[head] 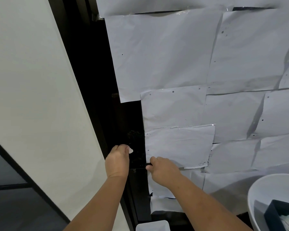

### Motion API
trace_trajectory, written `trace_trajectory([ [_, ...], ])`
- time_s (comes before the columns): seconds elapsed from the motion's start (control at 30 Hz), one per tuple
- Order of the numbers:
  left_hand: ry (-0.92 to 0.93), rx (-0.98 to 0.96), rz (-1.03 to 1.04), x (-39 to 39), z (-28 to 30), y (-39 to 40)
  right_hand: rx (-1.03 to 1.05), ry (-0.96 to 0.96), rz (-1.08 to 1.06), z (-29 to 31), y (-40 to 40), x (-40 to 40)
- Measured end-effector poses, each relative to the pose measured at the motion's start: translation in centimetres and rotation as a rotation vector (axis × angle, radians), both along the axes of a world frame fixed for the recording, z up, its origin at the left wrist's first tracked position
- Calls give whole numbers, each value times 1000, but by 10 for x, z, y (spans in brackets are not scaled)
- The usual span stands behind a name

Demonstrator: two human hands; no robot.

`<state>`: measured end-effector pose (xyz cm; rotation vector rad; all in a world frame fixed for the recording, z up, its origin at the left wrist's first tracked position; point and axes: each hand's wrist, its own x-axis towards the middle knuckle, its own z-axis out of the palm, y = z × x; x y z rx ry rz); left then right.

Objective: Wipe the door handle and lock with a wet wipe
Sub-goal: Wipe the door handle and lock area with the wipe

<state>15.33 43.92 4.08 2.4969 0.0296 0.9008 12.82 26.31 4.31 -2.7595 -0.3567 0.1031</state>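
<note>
A black door (130,117) stands ahead, most of it covered with taped white paper sheets (173,55). A bare black lock panel (137,155) shows low on its left edge. My left hand (118,160) grips a white wet wipe (131,150) and holds it against this panel; only a corner of the wipe pokes out past my fingers. My right hand (162,169) is curled round the black door handle (148,164), of which only a short stub shows. The lock's details are lost in the dark surface.
A white wall (32,97) runs along the left of the black door frame (83,64). A white round basin (264,194) at the lower right holds a dark box (274,212). A white object (153,225) sits at the bottom edge, below the door.
</note>
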Motion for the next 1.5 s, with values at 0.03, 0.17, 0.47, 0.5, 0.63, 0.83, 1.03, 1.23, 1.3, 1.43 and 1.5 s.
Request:
trace_trajectory([
  [0.03, -20, -57, -3, 0, 1, -2, 5, 0, -1, 0, 0, 0],
  [0.17, -54, -137, -58, 0, 0, -6, 8, -9, -4, -1, 0, 0],
  [0.47, 39, 292, -212, 2, -5, 0, 10, -18, -5, -1, 0, 1],
  [0.5, 48, 345, -241, 2, -1, 0, 10, -24, -7, -1, 1, 1],
  [0.63, 123, 589, -350, 7, 12, -2, 9, -15, -6, -1, 0, 1],
  [0.83, 143, 499, -282, -1, 10, 0, 7, -9, 0, 0, 0, 1],
  [1.03, 170, 670, -303, 3, 22, -7, 23, -29, 2, -3, -1, 1],
  [1.23, 143, 544, -266, 4, 10, -1, 13, -23, -1, -2, -1, 1],
  [1.3, 103, 307, -212, -1, -4, 1, 9, -15, 4, 0, -1, 1],
  [1.43, 96, 13, -116, -12, -20, -2, -1, -16, 9, -1, -1, 1],
  [1.5, 93, -160, -78, -18, -23, -7, 7, -18, 7, -1, 0, 1],
])
